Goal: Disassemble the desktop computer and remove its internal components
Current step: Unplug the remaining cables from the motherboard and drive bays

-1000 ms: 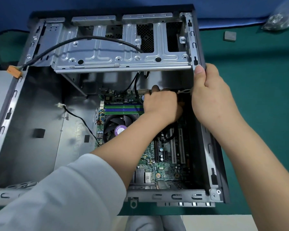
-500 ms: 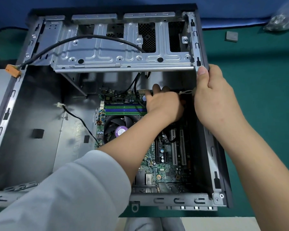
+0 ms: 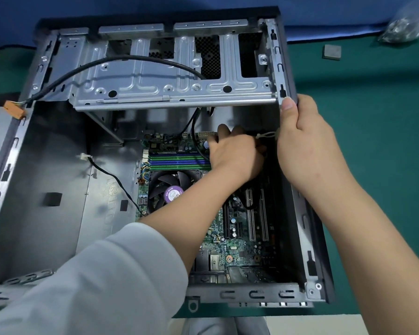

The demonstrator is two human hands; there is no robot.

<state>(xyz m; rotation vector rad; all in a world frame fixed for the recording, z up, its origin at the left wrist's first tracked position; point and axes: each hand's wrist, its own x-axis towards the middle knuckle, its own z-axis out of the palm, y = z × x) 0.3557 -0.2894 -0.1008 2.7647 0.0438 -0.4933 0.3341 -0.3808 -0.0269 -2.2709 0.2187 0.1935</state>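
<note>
Open computer case lies on its side on the green desk, filling centre and left of frame. Motherboard sits low centre, CPU fan just left of the forearm. Left hand reaches down to the board's upper right edge, fingers curled; whether its grip holds anything I cannot tell. Right hand has its grip wrapped round the case's right rim, thumb up on the edge. Black cable arcs over the drive cage, orange connector at far left.
</note>
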